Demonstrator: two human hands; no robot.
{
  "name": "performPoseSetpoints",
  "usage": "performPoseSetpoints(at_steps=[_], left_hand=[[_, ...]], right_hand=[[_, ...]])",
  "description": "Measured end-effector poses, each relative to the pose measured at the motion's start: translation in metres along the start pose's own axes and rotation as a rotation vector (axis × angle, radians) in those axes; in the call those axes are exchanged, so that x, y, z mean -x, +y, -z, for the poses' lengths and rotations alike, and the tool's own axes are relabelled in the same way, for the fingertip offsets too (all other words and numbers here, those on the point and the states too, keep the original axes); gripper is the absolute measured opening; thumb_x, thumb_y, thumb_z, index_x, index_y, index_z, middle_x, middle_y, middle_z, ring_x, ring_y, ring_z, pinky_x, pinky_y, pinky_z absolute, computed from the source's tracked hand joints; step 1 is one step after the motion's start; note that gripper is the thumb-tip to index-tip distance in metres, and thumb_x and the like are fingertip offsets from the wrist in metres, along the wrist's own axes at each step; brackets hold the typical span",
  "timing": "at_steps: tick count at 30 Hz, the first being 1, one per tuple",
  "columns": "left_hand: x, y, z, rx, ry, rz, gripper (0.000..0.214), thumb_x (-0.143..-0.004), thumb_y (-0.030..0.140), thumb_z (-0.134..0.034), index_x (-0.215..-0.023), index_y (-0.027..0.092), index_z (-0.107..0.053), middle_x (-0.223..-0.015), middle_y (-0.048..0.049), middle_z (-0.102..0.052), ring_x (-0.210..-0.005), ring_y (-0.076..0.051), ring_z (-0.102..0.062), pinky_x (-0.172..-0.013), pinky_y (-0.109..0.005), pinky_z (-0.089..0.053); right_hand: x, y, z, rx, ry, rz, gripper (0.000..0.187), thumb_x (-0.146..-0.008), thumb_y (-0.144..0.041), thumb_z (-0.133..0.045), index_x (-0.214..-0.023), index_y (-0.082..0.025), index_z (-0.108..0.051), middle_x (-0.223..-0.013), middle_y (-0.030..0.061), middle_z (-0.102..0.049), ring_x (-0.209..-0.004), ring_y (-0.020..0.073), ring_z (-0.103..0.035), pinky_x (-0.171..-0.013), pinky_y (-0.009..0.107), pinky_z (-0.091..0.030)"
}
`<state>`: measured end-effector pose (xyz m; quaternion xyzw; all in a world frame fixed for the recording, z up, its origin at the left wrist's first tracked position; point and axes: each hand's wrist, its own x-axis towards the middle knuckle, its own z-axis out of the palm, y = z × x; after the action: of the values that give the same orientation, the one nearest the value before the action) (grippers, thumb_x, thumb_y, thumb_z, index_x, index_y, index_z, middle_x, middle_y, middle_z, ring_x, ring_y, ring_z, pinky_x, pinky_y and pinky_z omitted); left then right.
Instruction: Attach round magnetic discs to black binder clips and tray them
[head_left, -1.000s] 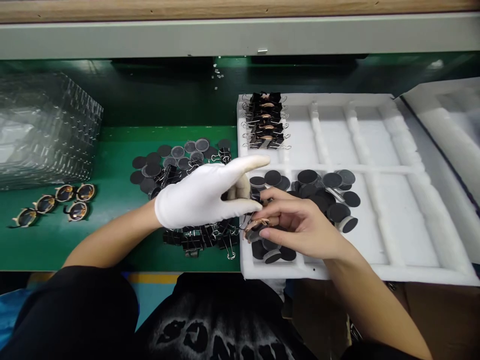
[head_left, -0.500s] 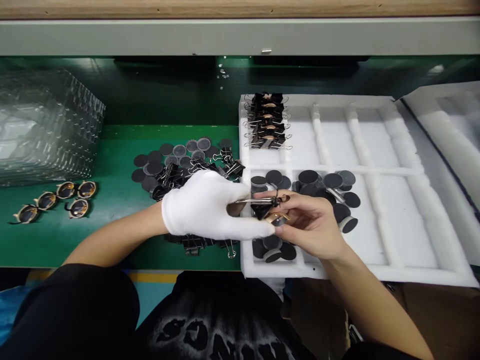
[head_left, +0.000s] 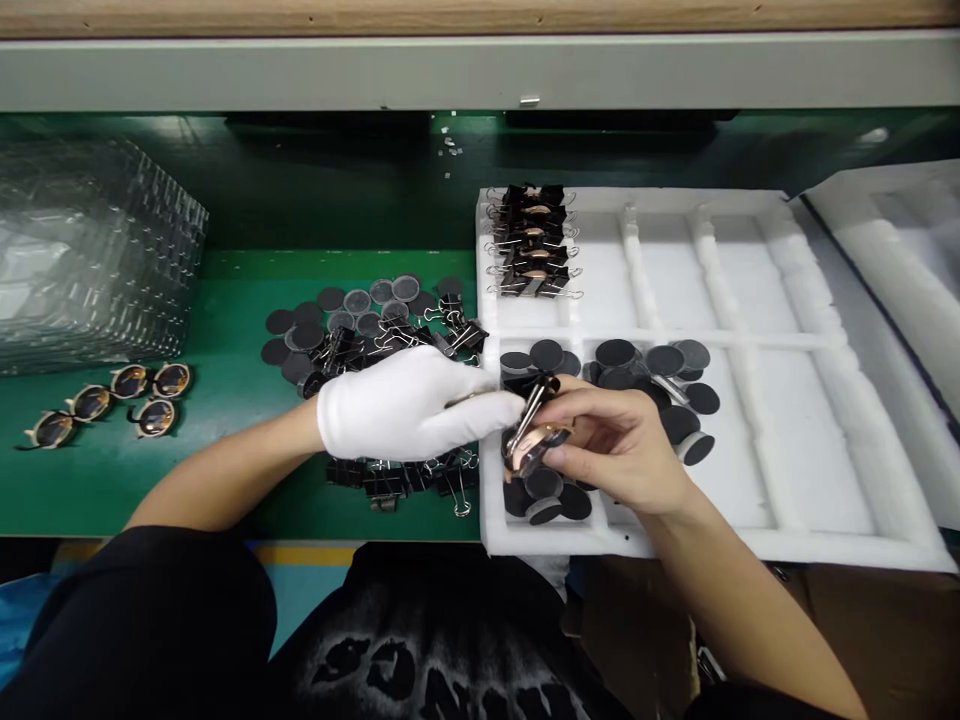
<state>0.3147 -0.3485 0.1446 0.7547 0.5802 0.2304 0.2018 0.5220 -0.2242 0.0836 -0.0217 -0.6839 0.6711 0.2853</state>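
Note:
My right hand [head_left: 622, 440], bare, pinches a round gold-coloured piece, like a watch case [head_left: 534, 447], between thumb and fingers. A black binder clip [head_left: 534, 405] with silver handles sits on that piece, tilted, one handle lying across it. White-gloved, my left hand [head_left: 416, 405] comes in from the left with thumb and fingers closed at the clip; its fingertips are partly hidden. Below and behind the hands, black discs [head_left: 544, 483] lie in a compartment of the white foam tray [head_left: 810, 340]. Loose binder clips [head_left: 386, 485] surround the gloved hand on the green table.
Clipped gold pieces [head_left: 534, 240] stand in a row in the tray's back left compartment. More discs [head_left: 360, 302] lie behind my left hand. Several gold-rimmed round pieces [head_left: 172, 380] lie at the left, before stacked clear plastic trays [head_left: 90, 260]. A grey beam [head_left: 480, 75] spans the back.
My right hand has turned the gold piece and clip, so the silver handles now slant downward. The gloved thumb has drawn back from the gold piece and moved up towards the clip.

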Motion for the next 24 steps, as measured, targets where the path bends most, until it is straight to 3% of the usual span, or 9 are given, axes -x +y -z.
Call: performPoseSetpoints(at_steps=[3,6,16,19,24], left_hand=[[0.0,0.006,-0.006,-0.059,0.087,0.139,0.06,-0.086,0.072,-0.059,-0.059,0.02,-0.044,-0.049,0.0057,-0.039,-0.045,-0.008,-0.036,-0.047,-0.025,-0.029],[0.001,0.011,-0.012,-0.133,0.135,0.219,0.069,-0.072,0.079,-0.068,-0.051,0.021,-0.037,-0.044,0.006,-0.033,-0.044,-0.007,-0.03,-0.046,-0.026,-0.023],[0.004,0.014,-0.021,-0.186,0.392,0.177,0.068,-0.069,0.075,-0.072,-0.053,0.021,-0.034,-0.046,0.0076,-0.032,-0.045,-0.006,-0.029,-0.046,-0.025,-0.023],[0.004,0.015,-0.022,-0.208,0.405,0.177,0.064,-0.076,0.071,-0.066,-0.054,0.021,-0.033,-0.045,0.007,-0.032,-0.044,-0.006,-0.03,-0.045,-0.025,-0.023],[0.002,0.012,-0.02,-0.238,0.349,0.155,0.06,-0.076,0.063,-0.064,-0.05,0.02,-0.032,-0.043,0.0058,-0.031,-0.044,-0.007,-0.029,-0.046,-0.026,-0.023]], right_hand=[[0.002,0.005,0.005,0.052,0.076,-0.018,0.021,-0.077,-0.03,-0.091,-0.097,-0.031,-0.084,-0.085,0.003,-0.069,-0.065,0.0149,-0.067,-0.057,0.027,-0.062],[0.005,0.008,0.009,0.077,0.1,-0.02,0.022,-0.078,-0.034,-0.091,-0.099,-0.032,-0.084,-0.085,0.0027,-0.069,-0.066,0.0149,-0.066,-0.059,0.029,-0.061],[0.002,0.004,0.005,0.035,0.063,0.028,0.026,-0.081,-0.022,-0.088,-0.102,-0.036,-0.085,-0.084,0.0017,-0.069,-0.069,0.0137,-0.065,-0.056,0.025,-0.056],[0.0,0.004,0.005,0.042,0.067,0.048,0.027,-0.08,-0.019,-0.088,-0.101,-0.036,-0.085,-0.085,0.0019,-0.071,-0.069,0.0131,-0.066,-0.057,0.024,-0.057],[0.0,0.005,0.004,0.034,0.029,0.064,0.027,-0.08,-0.017,-0.087,-0.101,-0.032,-0.085,-0.086,0.0021,-0.072,-0.071,0.0138,-0.071,-0.058,0.023,-0.062]])
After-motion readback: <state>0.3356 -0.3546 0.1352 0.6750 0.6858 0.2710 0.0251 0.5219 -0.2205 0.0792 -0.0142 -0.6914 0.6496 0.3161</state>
